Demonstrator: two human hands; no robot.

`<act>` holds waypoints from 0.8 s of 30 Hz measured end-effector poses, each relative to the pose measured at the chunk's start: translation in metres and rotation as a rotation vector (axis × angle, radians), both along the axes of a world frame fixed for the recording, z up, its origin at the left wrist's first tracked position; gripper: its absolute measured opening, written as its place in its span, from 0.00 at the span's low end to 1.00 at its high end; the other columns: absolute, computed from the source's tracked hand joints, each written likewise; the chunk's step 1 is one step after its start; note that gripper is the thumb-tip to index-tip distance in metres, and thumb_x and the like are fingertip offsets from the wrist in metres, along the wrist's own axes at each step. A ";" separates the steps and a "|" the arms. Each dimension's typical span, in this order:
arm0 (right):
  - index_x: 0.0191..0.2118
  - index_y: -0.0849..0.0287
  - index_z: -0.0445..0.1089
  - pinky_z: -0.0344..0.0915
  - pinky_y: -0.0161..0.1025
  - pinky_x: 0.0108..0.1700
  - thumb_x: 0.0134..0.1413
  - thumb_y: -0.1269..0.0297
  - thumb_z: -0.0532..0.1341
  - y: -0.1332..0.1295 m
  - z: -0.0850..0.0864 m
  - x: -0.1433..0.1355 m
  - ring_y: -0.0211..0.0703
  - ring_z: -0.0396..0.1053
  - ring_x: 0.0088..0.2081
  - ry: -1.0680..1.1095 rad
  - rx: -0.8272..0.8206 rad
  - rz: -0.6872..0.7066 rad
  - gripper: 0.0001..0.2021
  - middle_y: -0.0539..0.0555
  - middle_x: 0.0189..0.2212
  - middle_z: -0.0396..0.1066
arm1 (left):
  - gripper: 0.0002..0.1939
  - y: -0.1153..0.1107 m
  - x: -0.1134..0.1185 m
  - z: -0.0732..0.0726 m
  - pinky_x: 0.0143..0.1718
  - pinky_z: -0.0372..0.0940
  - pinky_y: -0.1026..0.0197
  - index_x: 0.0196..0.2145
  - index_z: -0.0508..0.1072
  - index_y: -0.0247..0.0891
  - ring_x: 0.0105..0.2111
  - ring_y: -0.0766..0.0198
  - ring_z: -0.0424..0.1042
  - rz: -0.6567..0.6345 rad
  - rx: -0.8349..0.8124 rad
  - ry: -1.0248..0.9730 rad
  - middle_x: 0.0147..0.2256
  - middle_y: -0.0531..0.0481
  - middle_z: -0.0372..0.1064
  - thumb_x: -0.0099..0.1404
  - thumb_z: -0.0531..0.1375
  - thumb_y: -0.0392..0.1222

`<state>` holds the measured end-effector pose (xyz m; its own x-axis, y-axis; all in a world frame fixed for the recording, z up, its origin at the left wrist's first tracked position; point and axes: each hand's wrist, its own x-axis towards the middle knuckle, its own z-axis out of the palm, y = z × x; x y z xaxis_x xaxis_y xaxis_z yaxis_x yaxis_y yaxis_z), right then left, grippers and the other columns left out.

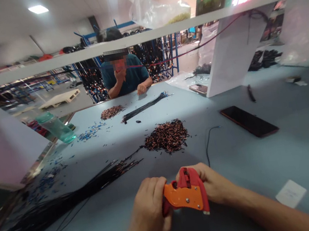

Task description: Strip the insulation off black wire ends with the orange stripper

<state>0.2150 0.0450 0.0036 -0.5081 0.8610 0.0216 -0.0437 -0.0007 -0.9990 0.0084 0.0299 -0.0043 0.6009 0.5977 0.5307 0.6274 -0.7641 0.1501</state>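
An orange and red wire stripper (pixel 185 197) is held low over the table, at the bottom centre. My left hand (pixel 149 210) is closed around its handle. My right hand (pixel 212 181) grips the red head from the far side, with most of its fingers hidden behind the tool. A thin dark wire (pixel 207 144) runs across the table and disappears behind my right hand; whether the fingers hold it is hidden. Beyond the tool lies a pile of short black and copper-coloured wire offcuts (pixel 166 136). A thick bundle of black wires (pixel 76 197) stretches out to the left.
Across the table (pixel 152 171) a person (pixel 126 72) sits near another wire bundle (pixel 144 107). A dark phone (pixel 248 121) and a white paper (pixel 290 194) lie on the right. A green bottle (pixel 56 126) leans at left. A white shelf (pixel 141 41) spans overhead.
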 end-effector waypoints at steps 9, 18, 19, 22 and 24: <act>0.25 0.60 0.67 0.60 0.30 0.28 0.50 0.66 0.62 0.000 0.001 0.002 0.32 0.59 0.24 0.003 0.010 0.005 0.06 0.46 0.22 0.64 | 0.24 0.000 -0.001 0.000 0.34 0.71 0.46 0.50 0.60 0.32 0.34 0.50 0.70 0.011 0.000 0.004 0.37 0.36 0.70 0.54 0.54 0.31; 0.27 0.61 0.67 0.60 0.31 0.28 0.50 0.66 0.62 0.000 0.001 0.000 0.32 0.59 0.24 0.013 -0.008 0.005 0.06 0.46 0.23 0.65 | 0.20 0.002 -0.001 -0.003 0.28 0.70 0.52 0.45 0.63 0.33 0.28 0.54 0.69 0.025 0.073 0.008 0.31 0.40 0.71 0.53 0.53 0.29; 0.27 0.61 0.67 0.60 0.31 0.28 0.51 0.66 0.62 0.000 0.000 0.000 0.32 0.59 0.24 0.016 -0.011 0.007 0.06 0.46 0.22 0.65 | 0.19 0.002 -0.001 -0.004 0.28 0.70 0.53 0.45 0.63 0.33 0.28 0.54 0.70 0.028 0.079 0.005 0.30 0.40 0.71 0.54 0.52 0.29; 0.25 0.60 0.67 0.60 0.31 0.28 0.50 0.66 0.62 -0.001 0.001 0.000 0.32 0.60 0.23 0.016 -0.011 0.004 0.06 0.46 0.21 0.65 | 0.19 0.002 -0.001 -0.005 0.27 0.69 0.55 0.45 0.63 0.34 0.27 0.55 0.70 0.026 0.109 -0.003 0.29 0.41 0.71 0.54 0.52 0.30; 0.25 0.60 0.67 0.60 0.31 0.27 0.49 0.65 0.63 -0.002 0.002 -0.001 0.33 0.61 0.22 0.019 -0.030 0.004 0.07 0.46 0.21 0.66 | 0.19 0.001 -0.002 -0.006 0.26 0.69 0.56 0.45 0.63 0.35 0.26 0.56 0.70 0.023 0.113 -0.002 0.28 0.43 0.71 0.54 0.51 0.30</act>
